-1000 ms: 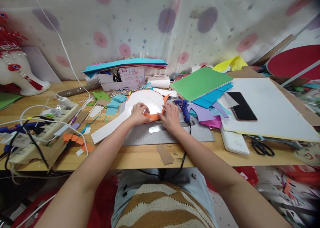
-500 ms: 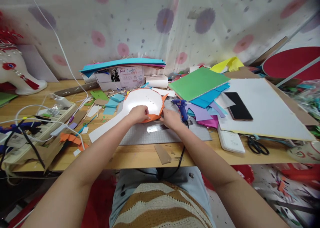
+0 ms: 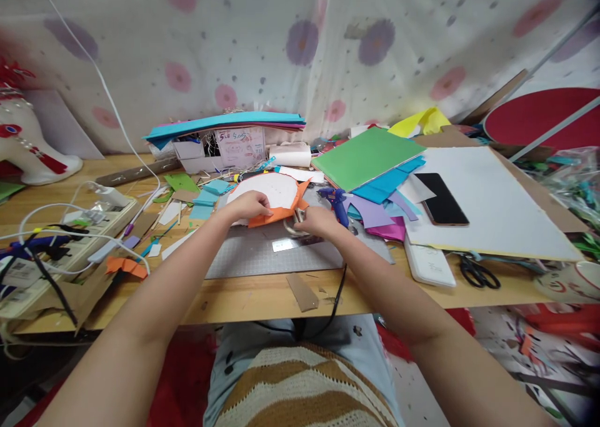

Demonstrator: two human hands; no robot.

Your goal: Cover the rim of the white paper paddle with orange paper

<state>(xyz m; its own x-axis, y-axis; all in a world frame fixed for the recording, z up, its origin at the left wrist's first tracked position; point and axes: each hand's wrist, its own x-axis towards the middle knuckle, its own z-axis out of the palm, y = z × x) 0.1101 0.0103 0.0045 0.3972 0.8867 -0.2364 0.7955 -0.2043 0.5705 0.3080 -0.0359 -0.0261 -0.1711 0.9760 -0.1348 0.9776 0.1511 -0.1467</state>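
My left hand [image 3: 250, 207] pinches the lower left part of a white rounded sheet [image 3: 269, 189] edged with folded orange paper [image 3: 276, 216], holding it tilted over a grey cutting mat [image 3: 244, 255]. Close by the orange edge, my right hand [image 3: 316, 221] is closed on a shiny tool with a pale curved loop [image 3: 289, 228]; its exact kind is hard to make out. Under that hand a metal ruler [image 3: 284, 245] lies on the mat. A blue glue gun [image 3: 338, 205] rests just beyond my right hand.
Right of the mat lie green card [image 3: 368, 158], a black phone [image 3: 444, 199], a white power bank [image 3: 430, 266] and black scissors [image 3: 479, 272]. On the left are a power strip [image 3: 115, 224] with cables and orange scraps [image 3: 125, 266]. A brown scrap [image 3: 302, 292] lies near the front edge.
My right hand has left the orange edge and now holds a shiny looped tool. My left hand has shifted left on the white piece, which is tilted more. The view has moved slightly.
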